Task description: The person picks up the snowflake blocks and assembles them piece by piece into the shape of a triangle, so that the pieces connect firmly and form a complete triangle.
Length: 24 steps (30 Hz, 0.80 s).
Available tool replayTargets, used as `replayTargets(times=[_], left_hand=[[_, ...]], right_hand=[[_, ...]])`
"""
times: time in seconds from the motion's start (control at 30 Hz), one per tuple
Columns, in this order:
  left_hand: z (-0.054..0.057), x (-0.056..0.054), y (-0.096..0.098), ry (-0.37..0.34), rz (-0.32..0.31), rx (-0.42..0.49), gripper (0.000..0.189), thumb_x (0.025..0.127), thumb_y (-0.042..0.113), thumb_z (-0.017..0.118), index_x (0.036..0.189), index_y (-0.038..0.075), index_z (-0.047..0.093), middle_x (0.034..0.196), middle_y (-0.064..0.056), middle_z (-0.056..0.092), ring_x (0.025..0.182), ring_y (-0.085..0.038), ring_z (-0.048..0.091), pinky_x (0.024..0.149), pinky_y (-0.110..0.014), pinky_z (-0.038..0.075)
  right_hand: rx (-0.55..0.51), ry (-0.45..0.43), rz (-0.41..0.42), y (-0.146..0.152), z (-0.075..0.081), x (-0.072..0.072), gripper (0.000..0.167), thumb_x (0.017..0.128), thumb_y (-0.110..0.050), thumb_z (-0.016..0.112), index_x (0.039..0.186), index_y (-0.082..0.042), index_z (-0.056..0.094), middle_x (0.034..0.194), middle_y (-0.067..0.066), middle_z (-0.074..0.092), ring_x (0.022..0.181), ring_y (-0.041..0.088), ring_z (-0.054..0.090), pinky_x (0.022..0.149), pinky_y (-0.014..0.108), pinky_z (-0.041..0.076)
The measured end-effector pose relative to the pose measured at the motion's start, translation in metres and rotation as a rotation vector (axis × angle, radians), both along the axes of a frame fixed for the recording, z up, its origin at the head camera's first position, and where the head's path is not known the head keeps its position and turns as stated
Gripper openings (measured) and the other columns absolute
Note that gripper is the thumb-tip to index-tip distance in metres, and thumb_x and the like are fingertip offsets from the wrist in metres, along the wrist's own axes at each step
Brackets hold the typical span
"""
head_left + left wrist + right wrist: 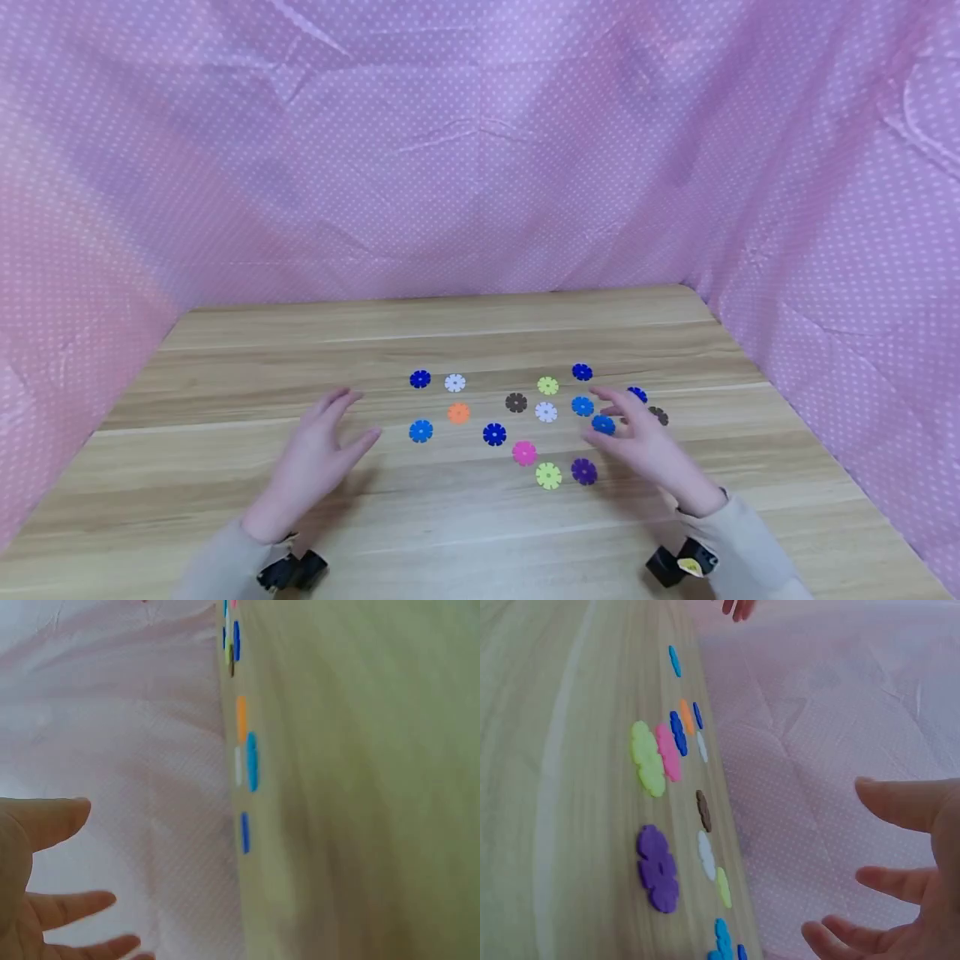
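Several flat, notched snowflake discs lie spread on the wooden table. My left hand [318, 454] hovers left of them, fingers apart and holding nothing; nearest to it are a light blue disc [421, 431] and a dark blue disc [420, 379]. Above the right side of the group hangs my right hand [645, 437], fingers spread and empty, partly covering the discs under it. Close by it are another light blue disc [582, 406] and a purple disc [658, 868]. Toward the middle lie an orange disc [458, 413], a pink disc [524, 453] and a yellow-green disc [548, 476].
The wooden table [450, 533] has a pink dotted cloth [480, 167] hanging behind it and along both sides. A brown disc [516, 402] and a white disc [546, 412] lie mid-group. Black devices are strapped to both wrists, below light sleeves [742, 542].
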<state>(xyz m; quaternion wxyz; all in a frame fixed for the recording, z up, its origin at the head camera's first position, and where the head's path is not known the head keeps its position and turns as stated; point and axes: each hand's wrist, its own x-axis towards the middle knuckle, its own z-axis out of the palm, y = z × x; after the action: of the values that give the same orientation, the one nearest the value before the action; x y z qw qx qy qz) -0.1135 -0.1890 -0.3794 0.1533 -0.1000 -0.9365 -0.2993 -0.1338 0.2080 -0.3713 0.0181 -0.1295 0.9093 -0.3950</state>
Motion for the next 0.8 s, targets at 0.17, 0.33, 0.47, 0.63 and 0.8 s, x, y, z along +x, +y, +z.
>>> replayTargets(times=[0.17,0.33,0.47,0.63,0.8], left_hand=[[-0.01,-0.006,0.011,-0.116,-0.046,0.033,0.047,0.082,0.018,0.073,0.122,-0.002,0.058,0.124,-0.022,0.058,0.114,-0.039,0.055,0.096,-0.054,0.045],[-0.016,-0.015,0.021,-0.197,-0.073,0.096,0.04,0.082,0.015,0.073,0.118,0.0,0.062,0.12,-0.018,0.061,0.11,-0.036,0.058,0.093,-0.051,0.048],[-0.02,-0.022,0.026,-0.293,-0.079,0.155,0.041,0.083,0.016,0.072,0.12,0.003,0.061,0.122,-0.015,0.061,0.112,-0.034,0.058,0.093,-0.049,0.049],[-0.026,-0.03,0.032,-0.37,-0.089,0.144,0.04,0.082,0.016,0.073,0.119,0.005,0.062,0.12,-0.014,0.06,0.109,-0.03,0.058,0.093,-0.047,0.049],[-0.027,-0.033,0.039,-0.417,-0.078,0.102,0.044,0.078,0.014,0.076,0.119,0.004,0.061,0.117,-0.014,0.058,0.105,-0.027,0.056,0.092,-0.046,0.049]], right_hand=[[0.061,-0.047,0.095,-0.005,-0.008,-0.001,0.059,0.08,-0.019,0.074,0.13,0.001,0.051,0.126,0.023,0.053,0.105,0.036,0.057,0.086,0.049,0.051],[0.155,-0.107,0.152,-0.011,-0.014,0.0,0.052,0.071,-0.016,0.08,0.118,-0.002,0.06,0.107,0.012,0.061,0.095,0.027,0.06,0.08,0.043,0.053],[0.187,-0.128,0.189,-0.013,-0.015,0.002,0.047,0.066,-0.012,0.082,0.108,-0.004,0.065,0.1,0.007,0.061,0.092,0.024,0.06,0.079,0.041,0.053],[0.226,-0.141,0.183,-0.015,-0.017,0.003,0.041,0.064,-0.004,0.082,0.102,-0.007,0.067,0.096,0.004,0.058,0.088,0.019,0.056,0.076,0.035,0.051],[0.255,-0.145,0.179,-0.019,-0.019,0.002,0.031,0.066,0.002,0.079,0.093,-0.008,0.067,0.086,0.001,0.055,0.08,0.015,0.051,0.07,0.029,0.047]])
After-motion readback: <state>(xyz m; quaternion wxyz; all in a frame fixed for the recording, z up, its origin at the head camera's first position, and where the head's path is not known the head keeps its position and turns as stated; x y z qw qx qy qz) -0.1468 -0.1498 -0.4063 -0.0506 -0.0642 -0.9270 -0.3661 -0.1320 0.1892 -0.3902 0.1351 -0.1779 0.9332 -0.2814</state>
